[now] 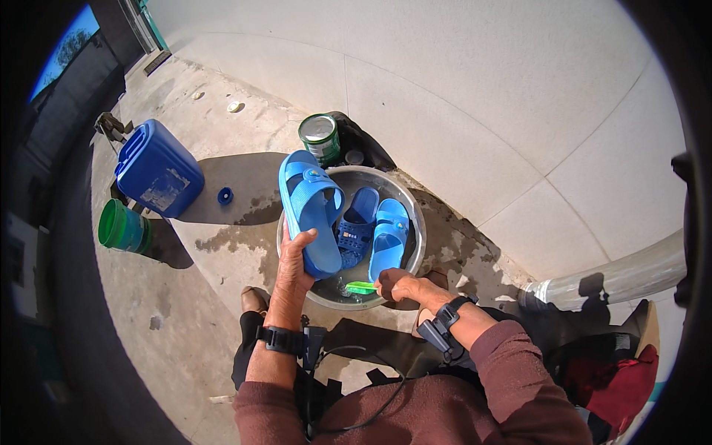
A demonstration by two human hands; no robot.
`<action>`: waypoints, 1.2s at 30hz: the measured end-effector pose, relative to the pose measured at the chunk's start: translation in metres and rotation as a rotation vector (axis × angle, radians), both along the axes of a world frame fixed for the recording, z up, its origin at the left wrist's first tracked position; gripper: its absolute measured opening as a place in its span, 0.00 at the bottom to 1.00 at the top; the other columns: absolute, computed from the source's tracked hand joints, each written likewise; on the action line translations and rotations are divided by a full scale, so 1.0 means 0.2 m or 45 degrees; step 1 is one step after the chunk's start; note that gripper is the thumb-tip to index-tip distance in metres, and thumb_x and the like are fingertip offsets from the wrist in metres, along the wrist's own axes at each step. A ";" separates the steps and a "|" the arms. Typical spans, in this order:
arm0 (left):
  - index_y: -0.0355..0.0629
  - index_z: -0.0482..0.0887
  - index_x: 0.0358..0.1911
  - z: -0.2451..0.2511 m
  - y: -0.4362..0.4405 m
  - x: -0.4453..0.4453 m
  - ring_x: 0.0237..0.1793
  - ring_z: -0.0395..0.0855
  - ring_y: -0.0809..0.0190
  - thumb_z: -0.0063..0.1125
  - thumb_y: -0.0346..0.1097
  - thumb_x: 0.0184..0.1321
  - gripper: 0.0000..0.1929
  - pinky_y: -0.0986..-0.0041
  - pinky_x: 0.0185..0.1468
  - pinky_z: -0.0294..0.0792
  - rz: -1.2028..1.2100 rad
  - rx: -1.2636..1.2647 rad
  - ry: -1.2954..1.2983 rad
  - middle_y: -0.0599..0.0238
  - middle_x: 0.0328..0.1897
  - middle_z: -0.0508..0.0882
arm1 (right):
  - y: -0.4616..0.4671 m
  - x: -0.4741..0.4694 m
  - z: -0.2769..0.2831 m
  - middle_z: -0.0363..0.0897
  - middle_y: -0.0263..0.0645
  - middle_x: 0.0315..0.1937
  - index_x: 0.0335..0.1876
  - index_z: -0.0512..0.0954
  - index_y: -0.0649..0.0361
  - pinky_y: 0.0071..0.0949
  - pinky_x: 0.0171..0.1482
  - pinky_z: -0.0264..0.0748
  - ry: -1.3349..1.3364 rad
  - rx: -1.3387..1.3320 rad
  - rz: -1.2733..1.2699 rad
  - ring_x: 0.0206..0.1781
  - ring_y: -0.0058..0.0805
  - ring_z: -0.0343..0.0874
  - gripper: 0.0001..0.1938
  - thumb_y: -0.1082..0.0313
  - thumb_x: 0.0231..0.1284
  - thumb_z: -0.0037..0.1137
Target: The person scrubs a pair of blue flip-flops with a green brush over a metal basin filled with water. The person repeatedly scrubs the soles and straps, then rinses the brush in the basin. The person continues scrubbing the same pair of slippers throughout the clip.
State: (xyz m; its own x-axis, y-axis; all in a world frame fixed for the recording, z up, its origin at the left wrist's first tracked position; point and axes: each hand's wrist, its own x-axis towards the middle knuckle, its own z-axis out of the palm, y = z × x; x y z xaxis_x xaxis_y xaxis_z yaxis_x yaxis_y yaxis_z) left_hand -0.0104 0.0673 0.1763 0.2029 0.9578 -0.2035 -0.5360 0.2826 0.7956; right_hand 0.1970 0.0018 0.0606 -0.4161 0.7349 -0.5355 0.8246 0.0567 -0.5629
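Note:
My left hand (296, 257) grips a light blue slipper (314, 219) by its heel end, thumb on the footbed, tilted up over the left side of a metal basin (418, 222). In my right hand (401, 285) is a green brush (360, 287), low over the water at the basin's near edge. Inside the basin lie a dark blue slipper (359, 231) with a perforated strap and a second light blue slipper (389, 233). The left slipper hides part of the basin's rim. Bristles on the brush are hard to make out.
A blue jerrycan (161, 172) stands at left beside a green bucket (125, 227); a blue cap (225, 196) lies nearby. Behind the basin a green tin can (320, 139) stands against the tiled wall (445, 100). A pipe (612, 272) and red cloth (617, 386) are at right.

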 end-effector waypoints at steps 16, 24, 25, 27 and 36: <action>0.45 0.59 0.66 -0.08 -0.11 0.17 0.43 0.76 0.64 0.59 0.19 0.39 0.43 0.75 0.48 0.69 -0.408 -0.040 0.593 0.63 0.47 0.78 | -0.21 0.09 0.76 0.69 0.43 0.25 0.54 0.70 0.56 0.32 0.22 0.73 -0.120 1.019 -0.059 0.22 0.36 0.76 0.19 0.64 0.55 0.52; 0.46 0.61 0.65 -0.09 -0.17 0.19 0.48 0.73 0.64 0.57 0.22 0.33 0.44 0.75 0.57 0.61 -0.586 0.173 0.722 0.64 0.52 0.75 | -0.02 0.30 0.65 0.75 0.43 0.19 0.44 0.73 0.68 0.31 0.23 0.76 -0.528 1.031 -0.364 0.22 0.35 0.79 0.15 0.68 0.52 0.52; 0.44 0.60 0.65 -0.09 -0.17 0.19 0.47 0.73 0.63 0.57 0.22 0.34 0.44 0.76 0.56 0.61 -0.579 0.207 0.801 0.62 0.52 0.75 | -0.03 0.30 0.64 0.74 0.45 0.20 0.46 0.72 0.67 0.33 0.25 0.75 -0.401 1.022 -0.375 0.23 0.39 0.78 0.16 0.68 0.52 0.52; 0.41 0.58 0.66 -0.10 -0.16 0.16 0.44 0.73 0.62 0.57 0.23 0.34 0.45 0.78 0.54 0.62 -0.575 0.288 0.846 0.59 0.51 0.74 | -0.09 0.27 0.63 0.72 0.51 0.22 0.49 0.70 0.66 0.37 0.27 0.73 -0.261 0.961 -0.440 0.26 0.45 0.76 0.17 0.69 0.53 0.52; 0.40 0.60 0.65 -0.08 -0.13 0.15 0.29 0.73 0.69 0.55 0.21 0.36 0.43 0.79 0.38 0.67 -0.428 0.059 0.783 0.66 0.35 0.79 | -0.20 0.01 0.77 0.70 0.42 0.25 0.53 0.70 0.63 0.32 0.21 0.73 -0.166 1.051 -0.106 0.19 0.36 0.75 0.20 0.64 0.56 0.52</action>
State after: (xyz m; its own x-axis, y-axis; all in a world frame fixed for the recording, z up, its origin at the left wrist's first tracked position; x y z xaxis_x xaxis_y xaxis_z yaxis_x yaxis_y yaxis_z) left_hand 0.0200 0.0413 0.1595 0.3511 0.8737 -0.3369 0.1254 0.3126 0.9416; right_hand 0.1989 -0.0387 0.2150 -0.3151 0.9374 0.1482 0.8998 0.3447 -0.2674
